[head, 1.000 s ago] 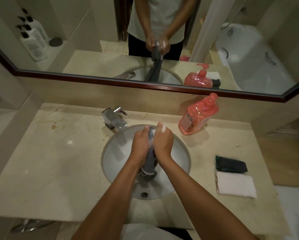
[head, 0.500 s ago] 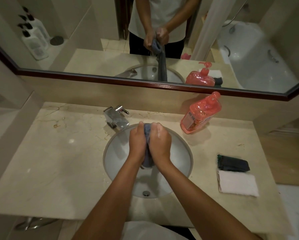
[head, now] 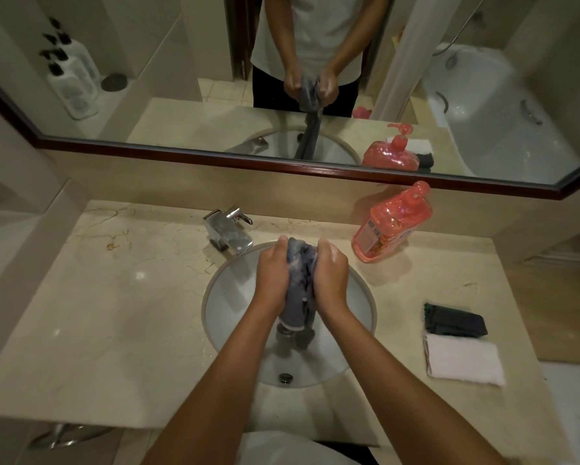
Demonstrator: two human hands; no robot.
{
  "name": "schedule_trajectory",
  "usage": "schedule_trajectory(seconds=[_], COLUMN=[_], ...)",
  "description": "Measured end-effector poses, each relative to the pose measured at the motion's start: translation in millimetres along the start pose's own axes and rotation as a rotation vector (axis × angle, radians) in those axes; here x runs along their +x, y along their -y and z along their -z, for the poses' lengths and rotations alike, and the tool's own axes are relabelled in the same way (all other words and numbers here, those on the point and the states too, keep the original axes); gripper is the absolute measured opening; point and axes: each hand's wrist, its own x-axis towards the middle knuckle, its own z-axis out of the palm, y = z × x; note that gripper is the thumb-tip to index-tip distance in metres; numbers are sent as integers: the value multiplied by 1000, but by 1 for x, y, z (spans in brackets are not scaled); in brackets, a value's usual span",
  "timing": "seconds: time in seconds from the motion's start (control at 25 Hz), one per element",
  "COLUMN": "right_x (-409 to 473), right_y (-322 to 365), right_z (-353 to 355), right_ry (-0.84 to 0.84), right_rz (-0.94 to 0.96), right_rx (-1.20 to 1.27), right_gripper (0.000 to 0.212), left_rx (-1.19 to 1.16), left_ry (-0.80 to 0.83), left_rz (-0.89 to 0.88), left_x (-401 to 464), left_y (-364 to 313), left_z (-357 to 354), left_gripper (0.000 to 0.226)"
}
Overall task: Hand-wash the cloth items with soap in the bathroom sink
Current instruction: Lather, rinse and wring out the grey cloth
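A wet grey-blue cloth (head: 301,280) with soap foam on it is bunched between both hands above the round white sink (head: 228,307). My left hand (head: 272,276) grips its left side and my right hand (head: 332,280) grips its right side. The cloth's lower end hangs down into the basin. A red soap pump bottle (head: 391,226) stands behind the sink to the right. A folded dark cloth (head: 454,322) and a folded white cloth (head: 463,362) lie on the counter at the right.
A chrome faucet (head: 228,229) sits at the sink's back left. The drain (head: 285,377) shows at the basin's near side. A beige marble counter (head: 114,297) surrounds the sink. A wide mirror (head: 215,78) hangs on the wall behind.
Both hands have shifted on the cloth, spreading slightly apart so more of the bunched fabric shows between them. The view has tilted a little.
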Motion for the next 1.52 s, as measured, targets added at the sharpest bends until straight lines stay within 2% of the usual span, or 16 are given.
schedule_trajectory(seconds=[0.16, 0.28, 0.4, 0.48, 0.56, 0.64, 0.72, 0.84, 0.92, 1.08, 1.16, 1.32, 1.52], right_x=[-26, -11, 9, 15, 19, 15, 13, 13, 18, 24, 32, 42, 40], right_y=[-1, 0, -8, -12, -16, -17, -19, -16, -8, 18, 25, 21, -4], right_z=[-9, -15, -12, -9, -1, 4, 8, 13, 18, 28, 31, 36, 36], right_ry=[83, -45, -59, 18, 178, 369, 444, 396, 368, 347, 298, 171, 104], right_rz=[177, 104, 17, -11, -47, -116, -106, -49, -44, -34, -46, -86, -46], right_rx=[-139, -200, -105, -76, 33, 143, 96, 116, 173, 260, 296, 283, 18], right_gripper=[38, 39, 42, 35, 29, 30, 29, 24, 24, 26, 27, 27, 19], left_rx=[29, 24, -5, -81, -150, -223, -228, -89, 40, 226, 229, 64, -356], left_ry=[-66, 29, 102, 169, 188, 154, 77, -1, 72, 300, 341, 282, 18], left_rz=[-16, 32, 77, 82, 112, 148, 149, 88, 106, 213, 224, 243, 165], left_x=[0, -6, -7, -8, -10, -2, 6, 18, 16, 12, 9, 4, 8], left_y=[4, 1, -7, -11, -15, -13, -11, -2, 4, 18, 21, 26, 19], left_z=[5, -6, -7, -6, -3, 2, 9, 21, 26, 27, 27, 29, 22], left_gripper=[52, 60, 48, 43, 43, 46, 50, 49, 54, 84, 77, 50, 26])
